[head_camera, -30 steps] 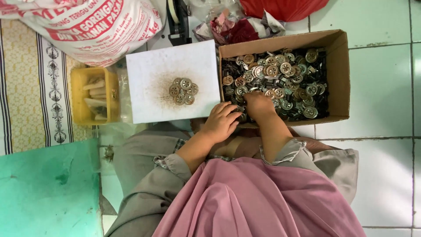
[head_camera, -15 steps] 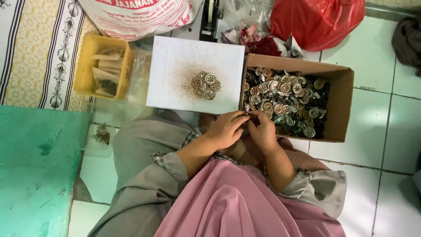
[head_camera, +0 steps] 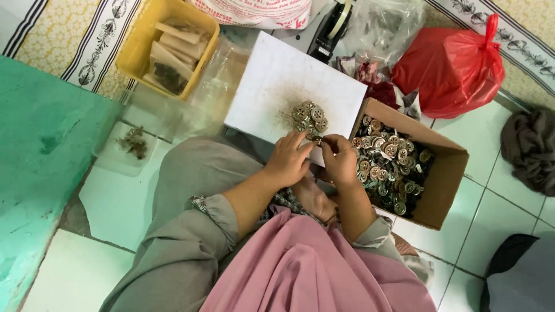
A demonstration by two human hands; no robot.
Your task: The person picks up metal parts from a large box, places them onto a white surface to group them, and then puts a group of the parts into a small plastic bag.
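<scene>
Both hands have left the box and now meet at the white board's near edge. My left hand [head_camera: 287, 159] and right hand [head_camera: 340, 160] pinch one small metal button [head_camera: 317, 140] between closed fingertips. At twelve o'clock, just beyond, sits the button pile [head_camera: 309, 115] on the white board [head_camera: 272, 86]. At three o'clock, the cardboard box [head_camera: 442, 185] holds many more.
</scene>
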